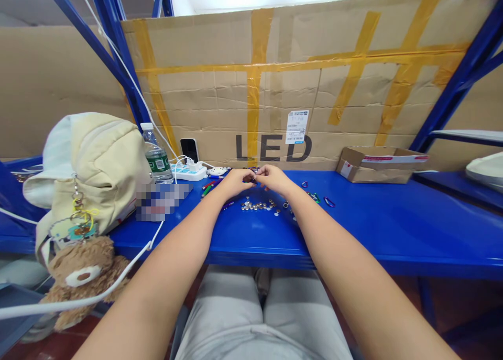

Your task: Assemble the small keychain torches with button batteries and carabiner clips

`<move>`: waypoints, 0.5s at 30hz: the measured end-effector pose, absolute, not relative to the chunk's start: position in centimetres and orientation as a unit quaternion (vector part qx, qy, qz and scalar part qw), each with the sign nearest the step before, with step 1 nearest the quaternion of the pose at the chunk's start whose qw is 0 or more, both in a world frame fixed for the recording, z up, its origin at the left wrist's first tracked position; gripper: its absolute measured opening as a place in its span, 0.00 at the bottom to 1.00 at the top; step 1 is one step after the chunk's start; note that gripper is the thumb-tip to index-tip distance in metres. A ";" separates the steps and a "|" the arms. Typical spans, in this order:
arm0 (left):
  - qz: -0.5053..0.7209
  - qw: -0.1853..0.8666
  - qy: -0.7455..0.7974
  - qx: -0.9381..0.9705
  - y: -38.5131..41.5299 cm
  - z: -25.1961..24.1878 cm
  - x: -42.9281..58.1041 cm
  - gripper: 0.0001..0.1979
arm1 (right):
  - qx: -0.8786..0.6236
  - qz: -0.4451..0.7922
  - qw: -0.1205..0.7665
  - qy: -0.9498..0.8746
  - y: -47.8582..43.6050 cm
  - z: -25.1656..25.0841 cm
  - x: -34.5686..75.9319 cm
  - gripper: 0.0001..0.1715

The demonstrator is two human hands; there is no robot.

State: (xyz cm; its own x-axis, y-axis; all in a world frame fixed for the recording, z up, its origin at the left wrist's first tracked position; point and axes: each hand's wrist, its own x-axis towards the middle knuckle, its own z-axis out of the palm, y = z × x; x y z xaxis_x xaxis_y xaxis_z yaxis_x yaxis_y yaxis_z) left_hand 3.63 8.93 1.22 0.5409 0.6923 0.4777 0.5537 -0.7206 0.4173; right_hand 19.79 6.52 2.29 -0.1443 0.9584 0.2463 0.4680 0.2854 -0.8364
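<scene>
My left hand (236, 183) and my right hand (273, 178) meet over the blue table (251, 239), fingertips pinched together around something too small to make out. Just below them lies a loose group of small round metallic pieces (257, 206). Right of my right hand are several coloured carabiners, a purple one (329, 202) among them. Green, red and blue items (208, 188) lie left of my left hand. More small items behind the hands are partly hidden.
At the left are a cream backpack (106, 166) with a teddy bear (84, 271), a water bottle (157, 158), a power strip (188, 172) and a phone (189, 150). A white cable (118, 284) crosses the front left. An open cardboard box (377, 166) stands back right.
</scene>
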 end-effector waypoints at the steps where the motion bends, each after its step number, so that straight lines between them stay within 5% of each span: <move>1: 0.324 0.110 0.359 0.868 8.9 1.2 3.6 0.11 | -0.517 0.303 0.409 -0.688 6.6 2.3 19.8 0.08; 6: 0.345 0.123 0.379 0.850 9.3 0.9 3.4 0.10 | -0.503 0.167 0.409 -0.743 6.7 2.5 20.0 0.04; 11: 0.353 0.126 0.402 0.836 9.9 0.5 3.1 0.10 | -0.453 0.125 0.181 -0.864 6.3 1.9 19.8 0.05; 15: 0.343 0.120 0.398 0.842 9.9 0.4 3.1 0.10 | -0.426 0.125 0.168 -0.880 6.5 1.1 19.4 0.07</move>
State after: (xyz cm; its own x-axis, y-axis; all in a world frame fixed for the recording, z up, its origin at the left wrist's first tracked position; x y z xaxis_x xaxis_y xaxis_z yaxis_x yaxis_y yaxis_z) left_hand 3.06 9.93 0.38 0.4472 0.7529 0.4828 0.5887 -0.6542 0.4749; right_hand 19.36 6.51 1.09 -0.5807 0.7916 0.1902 0.7074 0.6062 -0.3634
